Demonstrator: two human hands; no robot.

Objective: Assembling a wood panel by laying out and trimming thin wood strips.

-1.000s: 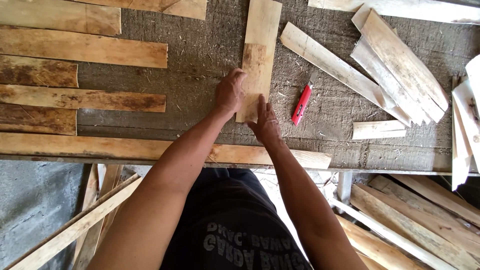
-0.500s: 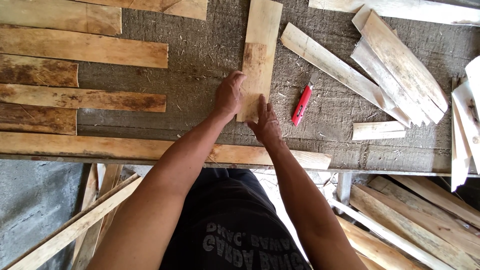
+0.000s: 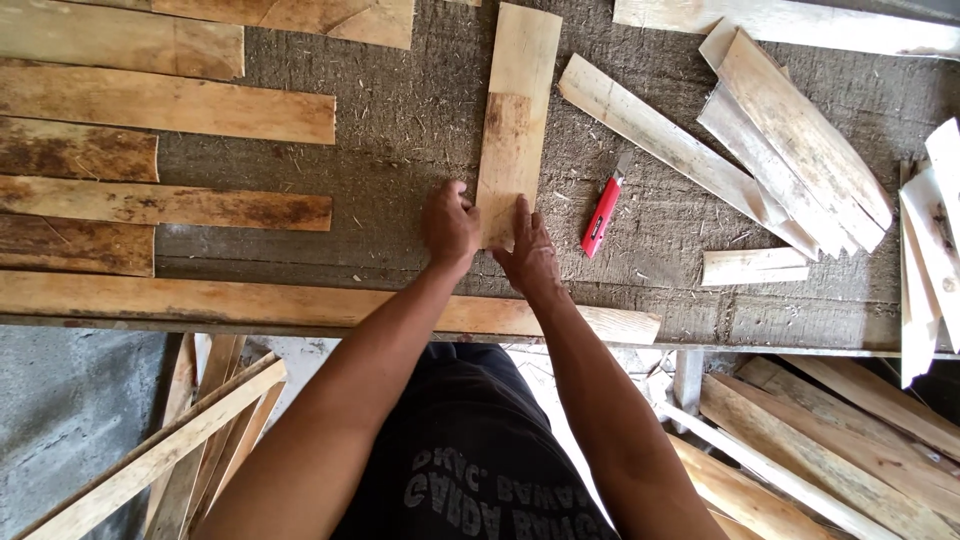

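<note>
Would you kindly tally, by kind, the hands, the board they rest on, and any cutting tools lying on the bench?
Hands: 2 (left hand, right hand)
Wooden plank under the hands: 1
Red utility knife: 1
Total: 4

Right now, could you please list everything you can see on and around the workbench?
upright board: one, pale wood with a brown patch, middle of the bench, near end under both hands
utility knife: one, red, just right of that board
flat boards: about seven, brown and weathered, laid crosswise on the left
long plank: one, tan, along the bench's near edge
pale slats: a loose pile, count unclear, upper right
short offcut: one, pale, right of the knife
workbench: one, grey, rough, strewn with fibres
scrap slats: several, tan, below the bench on both sides
left hand: at the board's left edge
right hand: on the board's near end
</note>
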